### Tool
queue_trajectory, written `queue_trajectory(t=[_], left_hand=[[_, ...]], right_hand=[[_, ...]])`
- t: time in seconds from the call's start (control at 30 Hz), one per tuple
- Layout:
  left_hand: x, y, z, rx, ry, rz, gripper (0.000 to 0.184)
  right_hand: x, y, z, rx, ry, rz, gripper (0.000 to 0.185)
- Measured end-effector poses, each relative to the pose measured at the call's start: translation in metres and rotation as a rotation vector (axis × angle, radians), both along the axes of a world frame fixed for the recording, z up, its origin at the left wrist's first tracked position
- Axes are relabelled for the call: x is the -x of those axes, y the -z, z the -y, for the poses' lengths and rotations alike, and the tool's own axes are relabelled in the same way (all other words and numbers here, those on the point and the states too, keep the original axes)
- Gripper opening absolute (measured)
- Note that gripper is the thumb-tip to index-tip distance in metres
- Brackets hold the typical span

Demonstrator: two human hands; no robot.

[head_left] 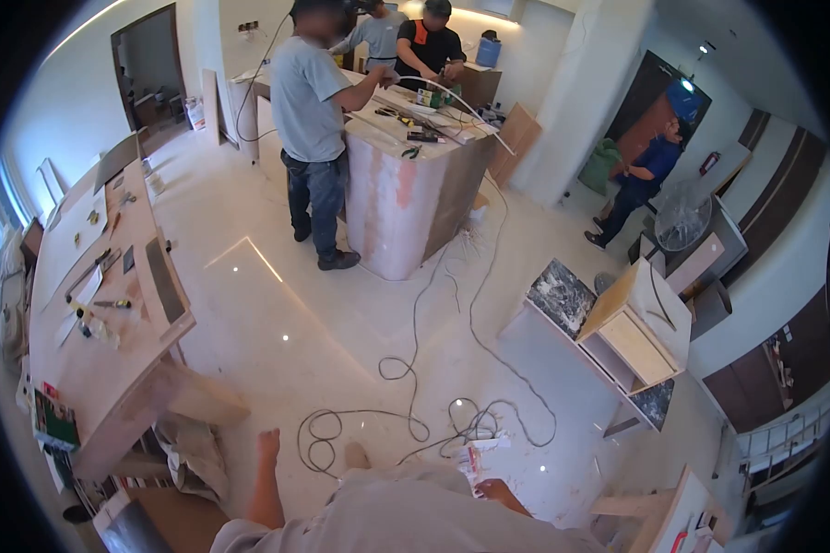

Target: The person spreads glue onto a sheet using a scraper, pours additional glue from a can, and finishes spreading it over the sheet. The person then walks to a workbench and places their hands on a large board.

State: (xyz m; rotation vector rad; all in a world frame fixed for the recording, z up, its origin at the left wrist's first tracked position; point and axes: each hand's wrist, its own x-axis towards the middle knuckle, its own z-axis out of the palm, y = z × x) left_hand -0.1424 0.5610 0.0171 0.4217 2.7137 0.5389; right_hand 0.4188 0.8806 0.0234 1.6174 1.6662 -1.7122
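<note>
At the lower left of the head view my left hand (pixel 268 444) hangs over the pale floor, beside a draped cloth (pixel 192 453); it is too small to make out its fingers or anything in them. My right hand (pixel 494 488) is low in front of my body, right beside a red-and-white item (pixel 473 461). Whether it touches or grips that item is unclear. Loops of dark cable (pixel 416 429) lie on the floor ahead of me, with small scraps near the right hand.
A workbench (pixel 161 226) with tools runs along the left. Ahead, three people surround a counter (pixel 392 207) bearing tools. Another person (pixel 644 175) stands at the right near a fan (pixel 682 217). A wooden cabinet (pixel 632 336) rests on a low stand at right.
</note>
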Motion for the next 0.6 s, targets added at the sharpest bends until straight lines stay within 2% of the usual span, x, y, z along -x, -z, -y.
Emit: queue_trajectory(t=[0.1, 0.13, 0.2, 0.3, 0.4, 0.47, 0.53, 0.6], left_hand=[[0.034, -0.070, -0.067, -0.261, -0.225, 0.222, 0.046], [0.035, -0.086, -0.086, -0.276, -0.194, 0.212, 0.046], [0.035, -0.102, -0.114, -0.306, -0.140, 0.195, 0.046], [0.041, -0.053, -0.137, -0.130, 0.105, 0.146, 0.043], [0.042, 0.005, -0.145, -0.137, -0.024, 0.245, 0.039], [0.041, 0.036, -0.133, -0.089, 0.155, 0.156, 0.042], [0.025, 0.010, -0.146, -0.009, -0.176, 0.370, 0.041], [0.010, -0.004, -0.147, 0.052, -0.361, 0.287, 0.036]], right_hand=[[0.043, -0.048, -0.013, -0.017, 0.127, -0.037, 0.026], [0.052, -0.057, -0.016, -0.028, 0.165, -0.100, 0.026], [0.061, -0.051, -0.026, -0.044, 0.140, -0.043, 0.025], [0.071, -0.038, -0.041, -0.019, 0.102, 0.076, 0.023], [0.079, -0.010, -0.073, -0.011, 0.023, 0.148, 0.022], [0.077, 0.022, -0.104, -0.081, -0.106, 0.125, 0.021], [0.075, 0.055, -0.142, -0.213, -0.297, 0.062, 0.021], [0.081, 0.074, -0.188, -0.403, -0.522, -0.025, 0.021]])
